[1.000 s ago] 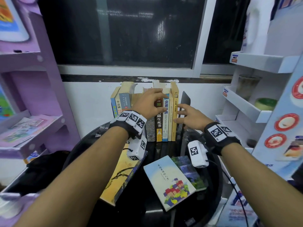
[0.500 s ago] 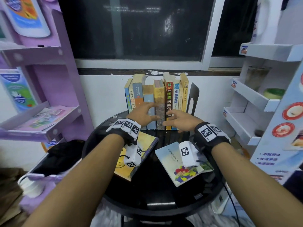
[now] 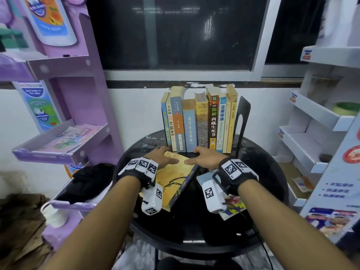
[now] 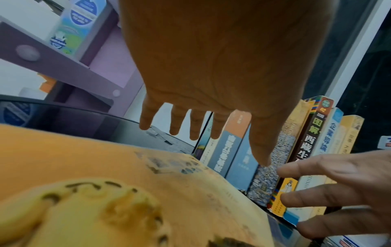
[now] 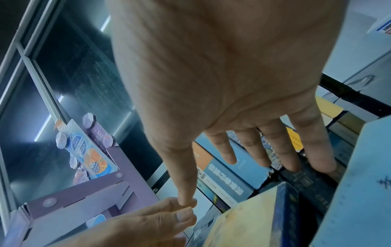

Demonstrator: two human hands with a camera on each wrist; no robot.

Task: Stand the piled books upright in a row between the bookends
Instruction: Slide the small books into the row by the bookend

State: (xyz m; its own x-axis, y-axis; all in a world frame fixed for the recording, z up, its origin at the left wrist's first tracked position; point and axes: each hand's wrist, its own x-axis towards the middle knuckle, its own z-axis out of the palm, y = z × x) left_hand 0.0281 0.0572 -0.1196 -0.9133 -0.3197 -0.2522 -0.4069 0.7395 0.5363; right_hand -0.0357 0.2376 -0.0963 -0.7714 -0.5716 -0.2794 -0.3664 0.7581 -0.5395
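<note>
Both hands over yellow book (image 3: 175, 178), table (image 3: 272, 184) centre | left hand (image 3: 159, 156) and right hand (image 3: 204, 159) spread, gripping nothing | row (image 3: 198, 121) upright at 12 o'clock | risk: knuckles nudge the row, spines could topple.
</note>
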